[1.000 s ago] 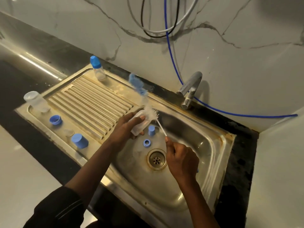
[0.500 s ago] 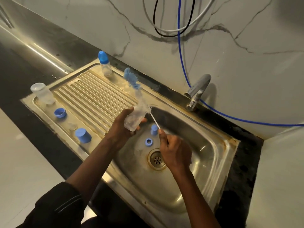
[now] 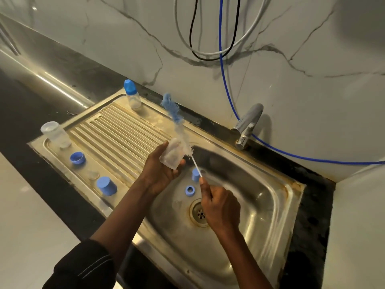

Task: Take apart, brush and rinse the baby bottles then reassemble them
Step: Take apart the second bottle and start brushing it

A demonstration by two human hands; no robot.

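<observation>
Head view, centre frame: left hand grips the clear bottle over the sink, likely to catch drips. Right hand pinches the brush handle.

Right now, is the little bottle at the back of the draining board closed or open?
Closed. The bottle stands upright on the draining board with its blue cap on top.
</observation>
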